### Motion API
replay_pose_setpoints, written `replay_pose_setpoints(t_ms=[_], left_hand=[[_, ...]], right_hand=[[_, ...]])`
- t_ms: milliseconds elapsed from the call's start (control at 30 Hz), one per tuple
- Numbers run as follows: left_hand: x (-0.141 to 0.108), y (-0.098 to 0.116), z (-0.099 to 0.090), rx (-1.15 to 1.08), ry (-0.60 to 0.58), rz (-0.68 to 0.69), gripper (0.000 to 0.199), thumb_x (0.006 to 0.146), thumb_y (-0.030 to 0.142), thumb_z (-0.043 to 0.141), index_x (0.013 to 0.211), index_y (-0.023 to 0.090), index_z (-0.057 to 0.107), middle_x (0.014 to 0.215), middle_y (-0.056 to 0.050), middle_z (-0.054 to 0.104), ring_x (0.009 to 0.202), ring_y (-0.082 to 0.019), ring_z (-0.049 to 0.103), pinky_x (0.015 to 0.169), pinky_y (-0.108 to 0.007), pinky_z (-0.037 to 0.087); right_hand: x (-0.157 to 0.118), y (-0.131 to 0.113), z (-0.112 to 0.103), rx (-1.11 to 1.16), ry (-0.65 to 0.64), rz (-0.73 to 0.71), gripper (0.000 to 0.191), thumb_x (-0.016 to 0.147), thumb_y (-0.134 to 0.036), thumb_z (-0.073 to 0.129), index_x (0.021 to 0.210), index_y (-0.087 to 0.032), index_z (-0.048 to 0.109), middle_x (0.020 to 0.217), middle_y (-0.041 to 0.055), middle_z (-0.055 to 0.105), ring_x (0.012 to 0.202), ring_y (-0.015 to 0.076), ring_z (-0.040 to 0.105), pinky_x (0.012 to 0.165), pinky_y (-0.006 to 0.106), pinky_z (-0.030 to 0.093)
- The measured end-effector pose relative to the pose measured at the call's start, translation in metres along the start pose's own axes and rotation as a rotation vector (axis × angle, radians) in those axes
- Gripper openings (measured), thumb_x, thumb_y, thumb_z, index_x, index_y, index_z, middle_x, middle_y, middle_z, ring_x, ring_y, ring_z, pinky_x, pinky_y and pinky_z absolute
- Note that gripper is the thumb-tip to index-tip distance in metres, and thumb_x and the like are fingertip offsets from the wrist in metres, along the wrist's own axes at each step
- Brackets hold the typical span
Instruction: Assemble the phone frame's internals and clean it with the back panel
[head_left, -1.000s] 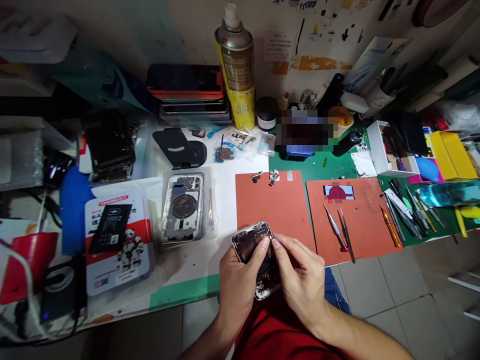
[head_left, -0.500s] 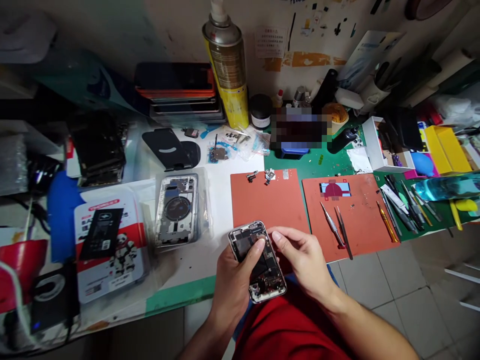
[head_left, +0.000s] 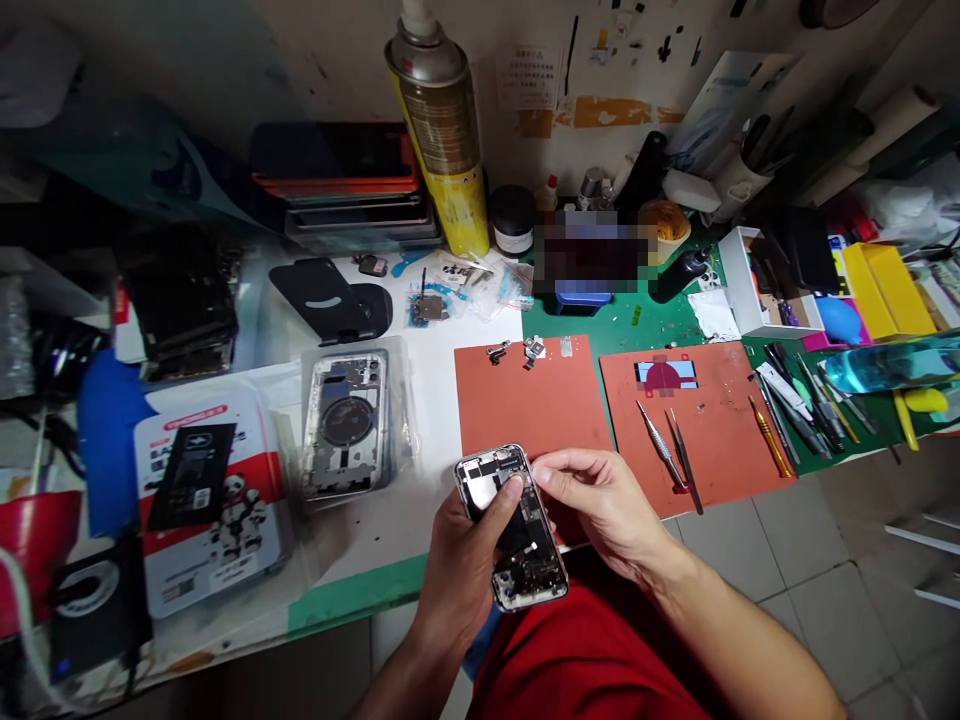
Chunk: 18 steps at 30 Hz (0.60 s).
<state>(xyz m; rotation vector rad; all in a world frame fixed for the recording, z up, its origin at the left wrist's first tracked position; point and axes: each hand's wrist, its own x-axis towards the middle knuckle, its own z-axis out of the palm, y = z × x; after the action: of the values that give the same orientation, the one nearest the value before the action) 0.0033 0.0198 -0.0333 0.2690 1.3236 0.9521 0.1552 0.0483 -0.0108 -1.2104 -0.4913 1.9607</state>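
Observation:
An opened smartphone [head_left: 525,560], its inner parts facing up, rests in my left hand [head_left: 469,550] just off the table's front edge. The left thumb lies across the phone's insides, while the fingers wrap beneath and are mostly hidden. My right hand [head_left: 611,505] is at the phone's upper right edge. Its thumb and index finger are pinched together there; anything between them is too small to make out. Beyond the phone lies an orange mat [head_left: 532,400] with small metal parts [head_left: 534,350] along its far side.
On a second orange mat [head_left: 720,440] lie a silver screwdriver [head_left: 657,443], tweezers [head_left: 684,460] and a gold screwdriver [head_left: 770,437]. A phone back housing [head_left: 345,425] sits to the left beside a panda-printed package [head_left: 217,510]. A tall spray can [head_left: 446,150] stands behind.
My right thumb and index finger have closed into a pinch at the phone's edge. The phone has tilted slightly, and its inside catches brighter light. The view has shifted a little.

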Motion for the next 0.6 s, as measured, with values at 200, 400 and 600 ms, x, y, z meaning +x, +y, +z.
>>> replay_pose_setpoints(t_ms=[200,400,600], left_hand=[[-0.0002,0.003,0.001,0.006,0.031,-0.015,0.051,0.066,0.054,0.1,0.097,0.019,0.079,0.069,0.001,0.073,0.055,-0.014,0.066,0.052,-0.022,0.055],[-0.0006,0.0036,0.0025,0.01,0.043,-0.013,0.051,0.066,0.055,0.1,0.095,0.02,0.079,0.069,0.002,0.072,0.058,-0.013,0.067,0.057,-0.021,0.055],[0.001,0.0028,0.0031,-0.001,0.043,0.01,0.052,0.067,0.055,0.099,0.098,0.019,0.077,0.071,0.002,0.071,0.059,-0.014,0.066,0.056,-0.023,0.055]], right_hand=[[-0.0021,0.0007,0.0015,-0.001,-0.001,0.018,0.039,0.078,-0.055,0.094,0.09,-0.019,0.085,0.075,0.0002,0.074,0.062,0.0119,0.063,0.055,0.023,0.05],[-0.0026,0.0013,0.0033,0.005,0.022,0.023,0.042,0.075,-0.057,0.096,0.088,-0.019,0.084,0.07,-0.0009,0.072,0.057,0.0107,0.06,0.052,0.021,0.048],[-0.0034,0.0047,0.0033,0.032,0.03,0.051,0.044,0.075,-0.058,0.096,0.09,-0.018,0.083,0.074,0.0002,0.074,0.061,0.0111,0.062,0.054,0.021,0.05]])
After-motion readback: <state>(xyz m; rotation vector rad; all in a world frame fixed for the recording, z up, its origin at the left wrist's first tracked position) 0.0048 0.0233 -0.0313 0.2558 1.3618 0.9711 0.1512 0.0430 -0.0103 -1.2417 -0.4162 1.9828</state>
